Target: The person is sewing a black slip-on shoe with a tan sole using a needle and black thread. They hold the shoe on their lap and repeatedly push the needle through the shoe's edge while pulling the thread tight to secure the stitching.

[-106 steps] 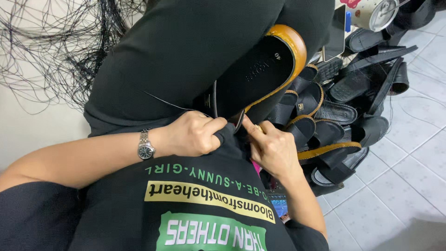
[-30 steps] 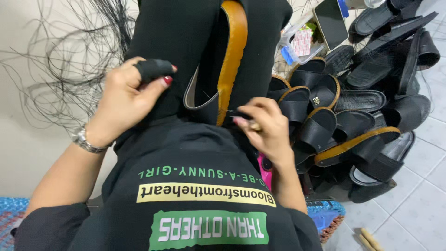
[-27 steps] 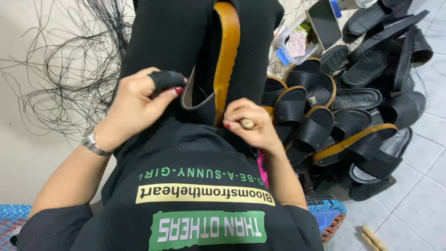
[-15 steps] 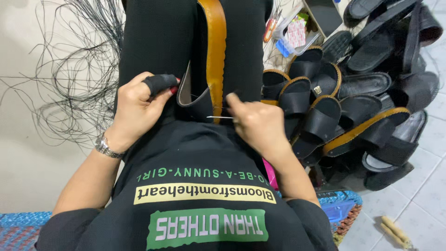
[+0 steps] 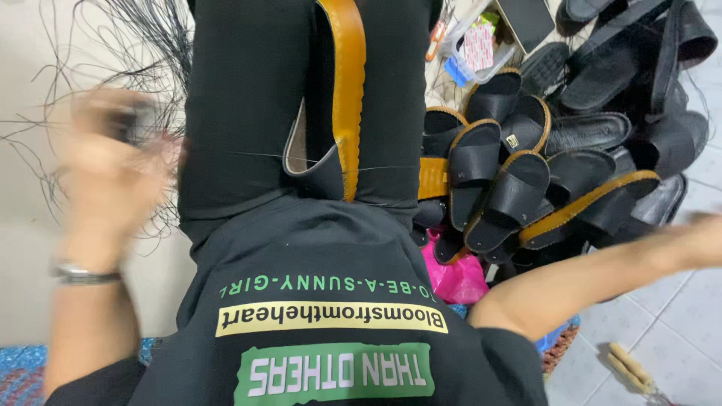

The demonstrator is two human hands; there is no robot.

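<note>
Both hands have flown apart since half a second ago, when they met at the sandal on the lap. Now the left hand (image 5: 113, 162) is out to the left, raised and blurred, and looks to be gripping something dark, perhaps a wrapped finger; I cannot tell its grip for certain. Only the blurred wrist end of the right hand (image 5: 696, 240) shows at the right edge, so I cannot tell whether it is closed. Between them a fine thread (image 5: 263, 156) runs taut across the sandal (image 5: 338, 113), which stands on edge between the thighs, tan rim toward the camera, black strap at its lower end. A heap of black sandals (image 5: 526, 173) lies on the floor to the right, and loose thread hangs at the wall (image 5: 30, 225) on the left. By my judgement this is a stitch being pulled tight through the sole edge. Next would come bringing both hands back to the rim and setting the needle for another pass.
</note>
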